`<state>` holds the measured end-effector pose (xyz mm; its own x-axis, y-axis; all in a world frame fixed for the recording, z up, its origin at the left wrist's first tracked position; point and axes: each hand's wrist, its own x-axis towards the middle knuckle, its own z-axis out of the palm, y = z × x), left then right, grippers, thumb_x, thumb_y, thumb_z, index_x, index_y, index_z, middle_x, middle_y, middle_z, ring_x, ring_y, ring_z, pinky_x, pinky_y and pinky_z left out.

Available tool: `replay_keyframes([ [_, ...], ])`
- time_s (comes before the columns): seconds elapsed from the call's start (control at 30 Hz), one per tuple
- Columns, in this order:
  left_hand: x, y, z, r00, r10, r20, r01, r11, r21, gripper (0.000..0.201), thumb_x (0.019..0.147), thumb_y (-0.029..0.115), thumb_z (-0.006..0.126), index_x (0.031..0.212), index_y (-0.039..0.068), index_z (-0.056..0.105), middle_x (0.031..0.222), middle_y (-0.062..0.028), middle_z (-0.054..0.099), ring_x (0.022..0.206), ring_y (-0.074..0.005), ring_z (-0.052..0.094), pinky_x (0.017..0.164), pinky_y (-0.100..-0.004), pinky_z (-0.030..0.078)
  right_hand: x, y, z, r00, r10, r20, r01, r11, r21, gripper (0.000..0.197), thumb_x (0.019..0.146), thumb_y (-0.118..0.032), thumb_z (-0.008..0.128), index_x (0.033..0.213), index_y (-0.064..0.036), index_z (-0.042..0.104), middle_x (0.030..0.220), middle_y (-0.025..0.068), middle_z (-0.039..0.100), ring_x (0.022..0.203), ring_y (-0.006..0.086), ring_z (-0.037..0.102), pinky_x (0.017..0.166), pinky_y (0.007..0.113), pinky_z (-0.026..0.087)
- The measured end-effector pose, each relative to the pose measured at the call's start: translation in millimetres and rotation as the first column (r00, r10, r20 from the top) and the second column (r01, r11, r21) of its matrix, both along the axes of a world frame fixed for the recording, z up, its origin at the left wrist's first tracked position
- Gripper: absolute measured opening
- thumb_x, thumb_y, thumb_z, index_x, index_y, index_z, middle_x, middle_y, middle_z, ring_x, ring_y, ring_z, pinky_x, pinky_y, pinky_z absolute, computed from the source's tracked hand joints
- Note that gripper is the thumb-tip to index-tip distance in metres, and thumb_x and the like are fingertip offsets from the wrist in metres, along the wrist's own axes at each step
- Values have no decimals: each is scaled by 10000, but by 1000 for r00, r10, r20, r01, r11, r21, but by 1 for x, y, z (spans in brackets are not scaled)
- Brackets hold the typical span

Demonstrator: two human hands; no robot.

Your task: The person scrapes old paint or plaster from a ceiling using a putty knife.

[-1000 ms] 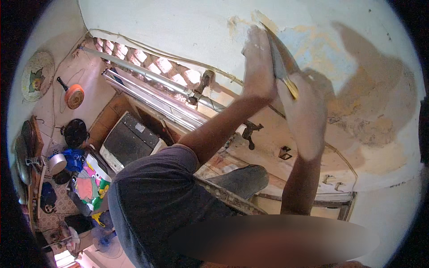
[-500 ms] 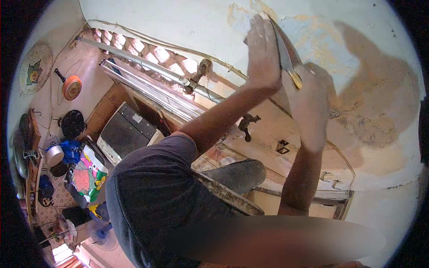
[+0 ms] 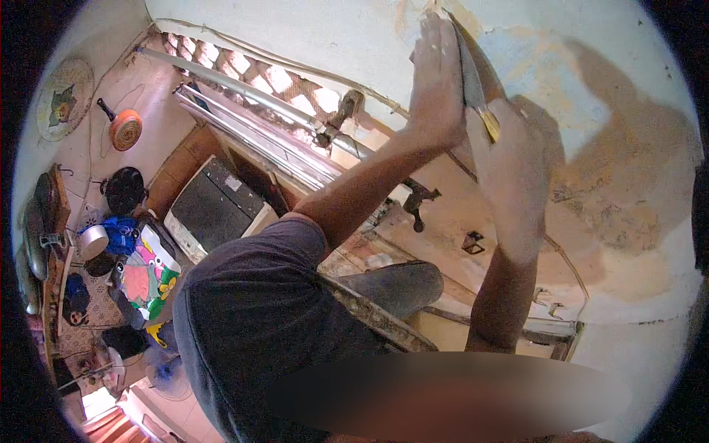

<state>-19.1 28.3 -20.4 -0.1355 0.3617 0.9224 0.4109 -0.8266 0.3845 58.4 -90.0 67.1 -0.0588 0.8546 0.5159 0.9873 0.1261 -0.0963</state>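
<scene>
My right hand [image 3: 513,173] is closed round the handle of a putty knife [image 3: 472,83], whose dark metal blade is seen nearly edge-on above a yellowish part by the handle. The blade's tip points toward the upper edge of the picture, at the pale wall [image 3: 532,55] where paint has flaked in blue-white and tan patches. Alongside the blade, my left hand [image 3: 436,85] lies flat with its fingers stretched out straight and pressed together. Whitish dust coats both hands. The right fingers are mostly hidden behind the back of the hand.
Below the hands, a tap [image 3: 417,207] juts from the stained wall. A metal pipe [image 3: 244,87] runs beneath the lattice opening. Farther left are a dark-topped appliance [image 3: 218,203], an orange pan [image 3: 125,131] hung on the wall, and a colourful bag [image 3: 151,277].
The whole view has shifted slightly. Both hands and the putty knife sit a little higher in the picture, and the grip looks unchanged.
</scene>
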Motion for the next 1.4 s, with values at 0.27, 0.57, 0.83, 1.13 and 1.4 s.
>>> replay_keyframes([
  [0.27, -20, 7, 22, 975, -24, 219, 88, 954, -286, 696, 982, 210, 466, 1518, -95, 144, 1577, -318, 169, 1493, -406, 149, 1220, -493, 134, -23, 15, 17, 998, 64, -13, -65, 998, -19, 314, 951, -330, 571, 974, -24, 633, 931, 267, 667, 908, 438, 654, 775, 521, 527],
  [0.57, 3, -2, 6, 997, 79, 5, -79, 995, -65, 1025, 794, 262, 722, 1496, -146, 98, 1551, -387, 117, 1461, -529, 108, 1201, -551, 123, -2, 2, 14, 998, -63, 29, 65, 994, -89, 304, 942, -339, 590, 970, -39, 629, 948, 230, 672, 930, 424, 652, 778, 510, 517],
  [0.83, -15, 0, 13, 998, 53, -36, -54, 998, -35, 975, 776, 151, 685, 1489, -155, 96, 1543, -400, 118, 1452, -536, 135, 1191, -576, 136, -12, 6, 16, 999, 28, 43, -26, 999, -34, 332, 941, -351, 580, 958, -24, 634, 922, 253, 662, 900, 446, 641, 778, 533, 511],
  [1.13, -19, 2, 14, 998, 17, -54, -21, 996, -82, 1070, 759, 234, 749, 1490, -151, 69, 1529, -411, 122, 1441, -559, 127, 1190, -587, 113, -16, 11, 14, 997, -32, 73, 34, 999, -33, 321, 946, -335, 574, 949, -20, 635, 922, 258, 668, 898, 428, 660, 761, 517, 530],
  [1.4, -19, -2, 16, 998, 32, -44, -36, 995, -90, 1046, 763, 171, 715, 1500, -141, 41, 1539, -398, 130, 1453, -543, 109, 1199, -572, 108, -24, 7, 28, 992, -77, 104, 93, 984, -155, 327, 949, -331, 560, 921, -17, 645, 911, 253, 667, 895, 433, 655, 790, 524, 525],
])
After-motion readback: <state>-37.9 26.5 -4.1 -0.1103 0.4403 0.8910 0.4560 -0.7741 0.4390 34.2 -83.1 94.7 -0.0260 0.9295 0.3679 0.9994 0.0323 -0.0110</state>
